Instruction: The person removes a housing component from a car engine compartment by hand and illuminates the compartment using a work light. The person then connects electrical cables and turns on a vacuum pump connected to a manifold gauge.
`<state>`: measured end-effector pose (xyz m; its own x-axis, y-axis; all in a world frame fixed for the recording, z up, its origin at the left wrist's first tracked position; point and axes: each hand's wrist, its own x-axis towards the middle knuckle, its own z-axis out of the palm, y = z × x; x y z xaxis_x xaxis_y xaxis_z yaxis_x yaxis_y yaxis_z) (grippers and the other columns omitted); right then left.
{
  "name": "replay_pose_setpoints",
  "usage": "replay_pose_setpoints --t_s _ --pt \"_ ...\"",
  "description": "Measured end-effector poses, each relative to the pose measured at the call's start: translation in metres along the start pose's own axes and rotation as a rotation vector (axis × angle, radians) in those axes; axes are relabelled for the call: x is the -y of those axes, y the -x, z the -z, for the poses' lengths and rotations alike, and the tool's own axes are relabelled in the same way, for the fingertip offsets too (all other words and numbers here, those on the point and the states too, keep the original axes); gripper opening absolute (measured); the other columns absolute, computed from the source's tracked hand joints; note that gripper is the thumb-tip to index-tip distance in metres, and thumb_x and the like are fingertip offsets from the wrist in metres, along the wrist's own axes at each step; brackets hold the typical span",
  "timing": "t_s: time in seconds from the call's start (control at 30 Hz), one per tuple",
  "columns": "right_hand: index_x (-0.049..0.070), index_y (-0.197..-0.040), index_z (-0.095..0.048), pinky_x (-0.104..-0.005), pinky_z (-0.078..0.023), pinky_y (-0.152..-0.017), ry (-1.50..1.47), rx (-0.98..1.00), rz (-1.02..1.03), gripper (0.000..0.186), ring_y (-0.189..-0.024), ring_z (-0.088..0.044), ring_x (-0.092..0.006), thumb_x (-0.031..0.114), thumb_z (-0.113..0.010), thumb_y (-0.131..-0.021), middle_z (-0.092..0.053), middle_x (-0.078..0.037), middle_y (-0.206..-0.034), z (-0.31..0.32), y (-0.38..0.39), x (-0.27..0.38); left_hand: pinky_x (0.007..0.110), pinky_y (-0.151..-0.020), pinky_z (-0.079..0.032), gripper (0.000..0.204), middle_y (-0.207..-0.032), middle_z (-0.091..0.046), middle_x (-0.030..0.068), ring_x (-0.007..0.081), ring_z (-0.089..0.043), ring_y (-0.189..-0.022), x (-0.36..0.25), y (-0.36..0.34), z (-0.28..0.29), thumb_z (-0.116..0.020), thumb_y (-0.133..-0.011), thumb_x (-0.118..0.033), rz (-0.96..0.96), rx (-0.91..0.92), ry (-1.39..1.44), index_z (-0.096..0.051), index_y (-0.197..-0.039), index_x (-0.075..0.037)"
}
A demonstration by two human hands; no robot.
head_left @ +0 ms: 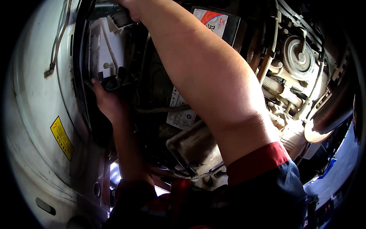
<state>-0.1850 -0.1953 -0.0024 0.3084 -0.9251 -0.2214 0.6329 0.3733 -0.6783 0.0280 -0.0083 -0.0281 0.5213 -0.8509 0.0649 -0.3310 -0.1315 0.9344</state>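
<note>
My right forearm crosses the middle of the head view toward the upper left. Only part of my right hand [132,8] shows at the top edge, its fingers cut off. Beside it is a dark green, rounded object [103,10] whose kind I cannot make out. Lower down, my left hand [108,102] reaches up along a black frame [84,65], its thumb raised against the frame's lower part. Shadow hides its other fingers. Just above that thumb sits a white, box-like part [105,45] with a thin pale hose running down it.
A battery [211,22] with a red and white label lies under my right forearm. Corrugated hoses [280,87] and a round metal cap [299,57] fill the right side. At left is a white body panel [34,95] with loose wires and a yellow warning label [62,138].
</note>
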Motion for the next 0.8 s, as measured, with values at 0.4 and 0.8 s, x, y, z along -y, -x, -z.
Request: replay_pose_setpoints --t_s 0.4,0.8 --pt "-0.005 -0.111 -0.06 -0.0403 -0.046 -0.078 -0.279 -0.206 -0.037 0.047 -0.088 -0.058 -0.0303 0.035 -0.051 -0.087 -0.062 -0.019 -0.105 0.002 -0.016 0.013 0.038 -0.065 -0.051 0.043 -0.09 -0.063 0.0186 0.0336 -0.064 -0.073 -0.02 0.011 -0.017 -0.066 -0.084 -0.017 -0.825 -0.235 -1.183 -0.052 -0.118 0.006" --pt "-0.003 -0.133 -0.044 -0.0376 -0.033 -0.104 -0.412 -0.318 -0.046 0.071 -0.126 -0.04 -0.0298 0.051 -0.049 -0.087 -0.039 -0.023 -0.14 0.017 -0.037 0.018 0.028 -0.051 -0.042 0.03 -0.085 -0.054 0.0097 0.015 -0.047 -0.062 -0.024 0.025 -0.026 -0.038 -0.097 -0.015 0.031 -0.173 -0.363 -0.054 -0.114 0.004"
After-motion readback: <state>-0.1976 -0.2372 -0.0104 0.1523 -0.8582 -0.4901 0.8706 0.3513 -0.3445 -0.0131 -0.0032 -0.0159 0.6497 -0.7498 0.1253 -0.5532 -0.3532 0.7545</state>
